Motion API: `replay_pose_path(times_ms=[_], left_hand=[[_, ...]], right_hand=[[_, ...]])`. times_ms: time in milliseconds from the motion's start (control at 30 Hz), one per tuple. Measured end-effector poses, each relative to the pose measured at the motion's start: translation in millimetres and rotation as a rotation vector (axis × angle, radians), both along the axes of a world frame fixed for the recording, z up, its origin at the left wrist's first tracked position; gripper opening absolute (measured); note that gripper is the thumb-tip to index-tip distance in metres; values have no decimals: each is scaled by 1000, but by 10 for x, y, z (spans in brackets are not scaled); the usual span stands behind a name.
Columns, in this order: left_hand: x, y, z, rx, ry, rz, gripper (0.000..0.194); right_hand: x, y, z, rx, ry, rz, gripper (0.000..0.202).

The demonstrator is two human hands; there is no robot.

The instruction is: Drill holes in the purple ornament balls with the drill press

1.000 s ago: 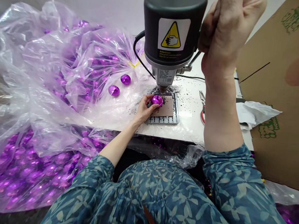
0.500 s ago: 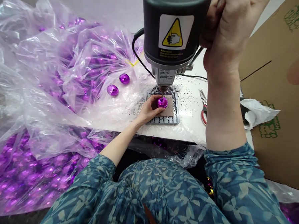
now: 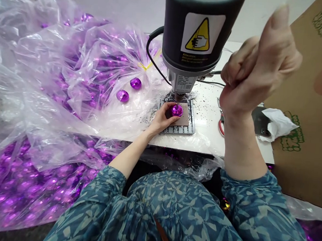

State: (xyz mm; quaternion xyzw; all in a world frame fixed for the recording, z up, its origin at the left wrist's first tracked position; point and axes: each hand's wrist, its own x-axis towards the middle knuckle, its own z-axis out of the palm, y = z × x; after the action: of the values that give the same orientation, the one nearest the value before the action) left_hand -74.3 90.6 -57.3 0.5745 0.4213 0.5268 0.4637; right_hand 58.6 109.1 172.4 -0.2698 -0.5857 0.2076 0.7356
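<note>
My left hand grips a shiny purple faceted ball between thumb and fingers. The ball rests on a brown board over the slotted metal base of a small drill press. Directly above, the drill press has its chuck and bit down at the ball's top. My right hand is closed in a fist to the right of the motor housing, at the end of the drill press lever. Most of that lever is hidden by the fingers.
Two loose purple balls lie left of the press, beside a tied clear bag full of more. Red-handled scissors, a dark phone-like object and crumpled tissue lie right. A cardboard box stands beyond. Dark shavings dot the table.
My right hand has come down and to the right, away from the motor housing's side. The left hand still holds the ball under the bit. The view has shifted slightly.
</note>
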Motion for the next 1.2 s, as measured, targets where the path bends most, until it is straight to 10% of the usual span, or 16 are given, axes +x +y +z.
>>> replay_pose_path(times_ms=[633, 867, 1200], left_hand=[[-24, 13, -84, 38, 34, -23, 60], [-12, 33, -130, 64, 21, -24, 59], [-9, 52, -148, 79, 27, -22, 61]], right_hand=[[147, 0, -593, 231, -102, -244, 78], [212, 170, -729, 581, -17, -60, 61], [223, 147, -728, 655, -90, -11, 53]])
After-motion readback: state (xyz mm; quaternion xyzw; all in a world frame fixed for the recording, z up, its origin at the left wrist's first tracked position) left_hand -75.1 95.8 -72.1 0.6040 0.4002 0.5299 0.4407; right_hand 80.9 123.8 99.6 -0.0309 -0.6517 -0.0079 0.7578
